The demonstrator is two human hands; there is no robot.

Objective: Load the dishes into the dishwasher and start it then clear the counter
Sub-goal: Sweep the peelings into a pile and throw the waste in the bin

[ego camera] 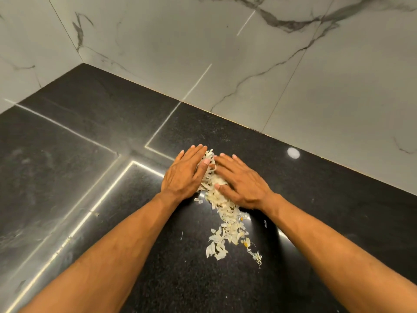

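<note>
I see both hands flat, fingers straight, pressing from either side on a heap of pale cream peelings [217, 186], possibly onion or garlic skins, on the polished black stone desk [90, 154]. My left hand [186, 171] and right hand [242, 182] grasp nothing. Loose scraps [222, 242] trail toward me. White veined marble wall tiles [248, 64] stand behind.

Both bare forearms are stretched forward and angled inward. The left hand [185, 175] and right hand [242, 182] are laid palm-down side by side, fingers straight, their tips nearly met.
</note>
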